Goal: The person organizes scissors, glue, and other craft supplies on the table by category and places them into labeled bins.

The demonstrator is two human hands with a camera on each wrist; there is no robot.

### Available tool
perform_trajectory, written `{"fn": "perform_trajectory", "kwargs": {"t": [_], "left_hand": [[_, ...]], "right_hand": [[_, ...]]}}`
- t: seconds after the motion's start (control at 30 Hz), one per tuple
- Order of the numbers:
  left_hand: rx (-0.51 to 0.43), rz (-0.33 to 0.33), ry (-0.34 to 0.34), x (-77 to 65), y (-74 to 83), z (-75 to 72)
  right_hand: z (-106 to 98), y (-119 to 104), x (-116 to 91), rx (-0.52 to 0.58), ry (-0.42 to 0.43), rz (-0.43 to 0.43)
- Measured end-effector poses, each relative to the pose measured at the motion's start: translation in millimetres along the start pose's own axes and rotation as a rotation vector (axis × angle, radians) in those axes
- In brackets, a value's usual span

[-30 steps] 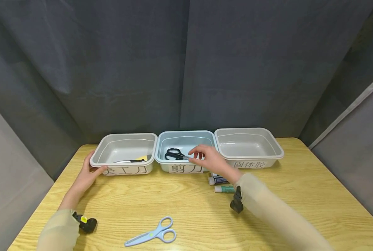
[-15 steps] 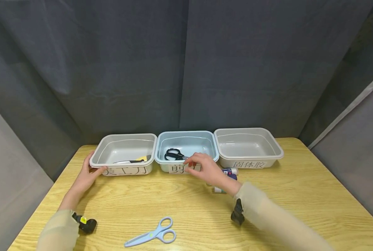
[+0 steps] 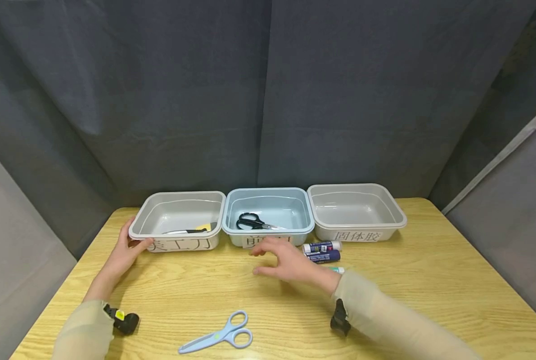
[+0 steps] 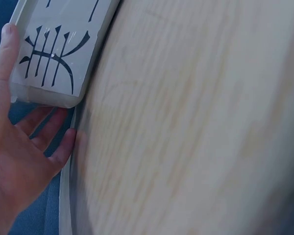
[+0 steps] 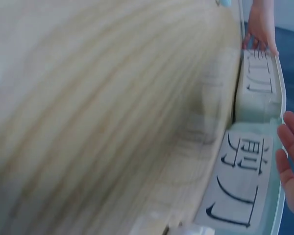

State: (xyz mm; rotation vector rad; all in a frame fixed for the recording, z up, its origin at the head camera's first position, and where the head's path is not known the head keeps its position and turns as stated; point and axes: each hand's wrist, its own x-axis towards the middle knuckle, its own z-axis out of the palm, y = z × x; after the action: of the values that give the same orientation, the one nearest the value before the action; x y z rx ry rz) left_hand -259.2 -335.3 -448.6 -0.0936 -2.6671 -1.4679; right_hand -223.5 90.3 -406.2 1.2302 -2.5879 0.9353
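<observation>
Take the blue bin (image 3: 272,197) as your landmark: the left grey bin (image 3: 184,201) stands just beside it on the left, and your left hand (image 3: 125,250) grips that bin at the front corner farthest from the blue one, thumb in front, fingers round the end. Your right hand (image 3: 286,260) is at the front of the blue bin, fingers apart, holding nothing; you can't tell whether a fingertip touches the wall. The left grey bin looks like thin, stiff plastic, so expect it light, smooth and easily slid; its rim at a corner should be the surest hold. The pale blue scissors (image 3: 229,331), well in front of the blue bin, look rigid and light, best taken by the loops. The glue sticks (image 3: 324,256), near its front right corner, would probably roll. Your right wrist hides most of one, the front wall partly hides the cutter (image 3: 207,227) in the left grey bin, and the right wrist view cuts off your right hand.
</observation>
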Motion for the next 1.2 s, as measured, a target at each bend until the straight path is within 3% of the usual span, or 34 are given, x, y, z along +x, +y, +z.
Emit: {"fn": "perform_trajectory", "kwargs": {"t": [0.43,0.73,1.0,1.2], "left_hand": [[-0.006,-0.015,-0.007,0.1,1.2,0.0],[-0.012,-0.016,-0.004,0.5,-1.3,0.0],[-0.009,-0.020,-0.003,-0.5,-3.3,0.2],[-0.012,-0.029,-0.004,-0.2,-1.2,0.1]], "right_hand": [[16,-17,-6,0.056,-0.215,0.023],[26,-27,-9,0.030,-0.345,-0.048],[39,-30,-14,0.032,-0.414,-0.110],[45,-35,-16,-0.036,-0.427,-0.149]]}}
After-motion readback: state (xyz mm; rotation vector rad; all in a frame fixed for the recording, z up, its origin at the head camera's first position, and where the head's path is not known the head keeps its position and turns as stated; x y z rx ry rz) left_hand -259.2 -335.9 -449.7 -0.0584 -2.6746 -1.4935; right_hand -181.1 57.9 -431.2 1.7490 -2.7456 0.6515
